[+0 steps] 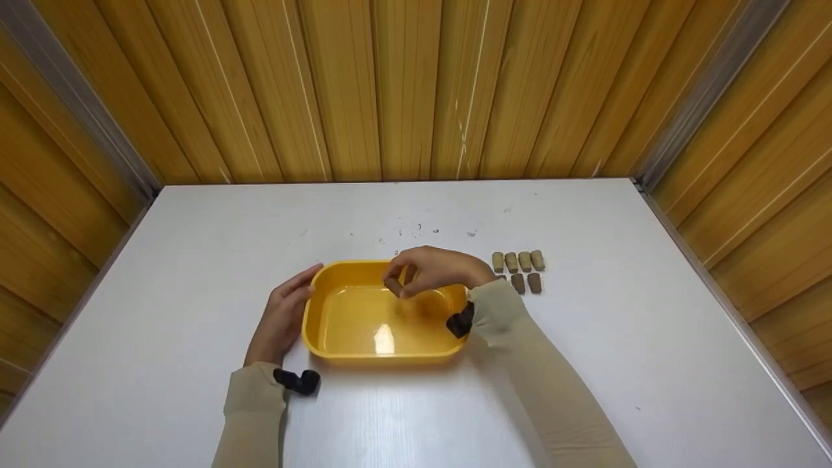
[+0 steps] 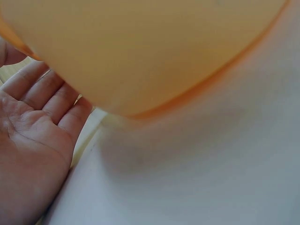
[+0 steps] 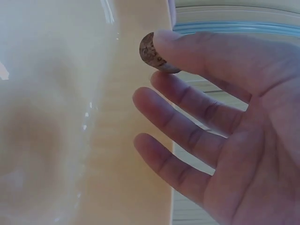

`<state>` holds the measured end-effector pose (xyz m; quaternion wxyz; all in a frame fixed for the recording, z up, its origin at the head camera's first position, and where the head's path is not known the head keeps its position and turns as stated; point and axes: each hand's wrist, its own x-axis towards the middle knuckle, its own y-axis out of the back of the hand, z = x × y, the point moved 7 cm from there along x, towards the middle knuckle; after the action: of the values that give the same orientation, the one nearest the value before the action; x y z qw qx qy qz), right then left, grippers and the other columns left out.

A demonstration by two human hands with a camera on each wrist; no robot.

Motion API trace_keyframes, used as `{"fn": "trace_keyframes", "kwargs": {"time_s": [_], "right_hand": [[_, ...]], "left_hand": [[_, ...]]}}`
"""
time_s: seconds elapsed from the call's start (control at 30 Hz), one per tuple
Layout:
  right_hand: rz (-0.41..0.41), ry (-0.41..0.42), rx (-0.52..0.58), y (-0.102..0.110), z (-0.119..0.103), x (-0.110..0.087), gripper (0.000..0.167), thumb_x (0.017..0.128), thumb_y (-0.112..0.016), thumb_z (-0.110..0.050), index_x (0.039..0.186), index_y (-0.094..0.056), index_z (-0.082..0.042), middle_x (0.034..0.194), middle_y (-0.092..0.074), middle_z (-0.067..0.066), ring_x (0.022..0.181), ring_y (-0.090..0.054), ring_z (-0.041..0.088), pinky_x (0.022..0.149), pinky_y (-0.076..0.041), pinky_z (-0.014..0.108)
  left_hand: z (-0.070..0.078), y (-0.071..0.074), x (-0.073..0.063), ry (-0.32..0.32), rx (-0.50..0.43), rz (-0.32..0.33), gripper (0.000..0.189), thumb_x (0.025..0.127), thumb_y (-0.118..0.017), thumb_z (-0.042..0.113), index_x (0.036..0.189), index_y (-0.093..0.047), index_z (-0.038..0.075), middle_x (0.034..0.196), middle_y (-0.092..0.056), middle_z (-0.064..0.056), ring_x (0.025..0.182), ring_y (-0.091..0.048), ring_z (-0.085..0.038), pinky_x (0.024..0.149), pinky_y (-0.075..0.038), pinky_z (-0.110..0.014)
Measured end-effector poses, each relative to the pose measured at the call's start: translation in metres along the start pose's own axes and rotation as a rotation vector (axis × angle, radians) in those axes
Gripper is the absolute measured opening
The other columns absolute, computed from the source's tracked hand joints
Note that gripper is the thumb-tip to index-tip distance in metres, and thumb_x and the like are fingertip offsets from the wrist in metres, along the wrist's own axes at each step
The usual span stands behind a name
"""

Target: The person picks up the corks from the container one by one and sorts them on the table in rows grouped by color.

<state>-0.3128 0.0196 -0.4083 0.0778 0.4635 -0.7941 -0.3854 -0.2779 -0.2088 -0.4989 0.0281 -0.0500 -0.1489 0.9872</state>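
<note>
My right hand (image 1: 437,268) pinches a brown cork (image 1: 393,286) between thumb and finger, above the inside of a yellow plastic tray (image 1: 383,359). In the right wrist view the cork (image 3: 152,52) shows a speckled end at the thumb tip, and the other fingers (image 3: 173,119) spread apart below it. My left hand (image 1: 284,315) rests along the outside of the tray's left wall. Its fingers (image 2: 44,89) lie fairly straight against the wall in the left wrist view, their tips hidden behind the tray (image 2: 140,61).
Right of the tray, several light corks (image 1: 518,261) stand in a row. Darker corks (image 1: 534,283) form a second row in front, one partly hidden by the right wrist. Small dark marks (image 1: 419,227) dot the white table (image 1: 221,260). Wood-patterned walls (image 1: 403,91) enclose the back and sides.
</note>
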Motion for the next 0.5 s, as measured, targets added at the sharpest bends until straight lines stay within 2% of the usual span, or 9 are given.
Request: {"fn": "trace_keyframes", "kwargs": {"time_s": [0.13,0.27,0.5], "right_hand": [[0.047,0.014,0.017,0.008,0.002,-0.01,0.035,0.085,-0.07,-0.01,0.119,-0.065,-0.013,0.118,-0.062,0.003,0.101,-0.063,0.022,0.086,-0.055,0.03],[0.099,0.021,0.022,0.015,0.007,-0.021,0.037,0.085,-0.07,-0.012,0.121,-0.065,-0.013,0.12,-0.062,0.005,0.103,-0.063,0.022,0.09,-0.054,0.034],[0.229,0.062,0.051,0.03,0.02,-0.043,0.034,0.085,-0.07,-0.011,0.119,-0.066,-0.009,0.117,-0.066,0.007,0.106,-0.061,0.026,0.096,-0.052,0.042]], "left_hand": [[-0.001,0.0,0.0,0.006,-0.01,-0.007,0.05,0.094,-0.051,0.007,0.143,-0.043,0.004,0.15,-0.042,-0.007,0.134,-0.045,-0.011,0.107,-0.042,-0.022],[-0.002,0.001,0.0,0.01,-0.008,-0.016,0.051,0.095,-0.052,0.008,0.144,-0.042,0.005,0.151,-0.04,-0.007,0.133,-0.046,-0.012,0.107,-0.042,-0.023],[-0.003,0.001,0.002,0.02,-0.011,0.009,0.05,0.094,-0.051,0.006,0.143,-0.044,0.006,0.15,-0.042,-0.006,0.132,-0.046,-0.011,0.106,-0.043,-0.022]]}}
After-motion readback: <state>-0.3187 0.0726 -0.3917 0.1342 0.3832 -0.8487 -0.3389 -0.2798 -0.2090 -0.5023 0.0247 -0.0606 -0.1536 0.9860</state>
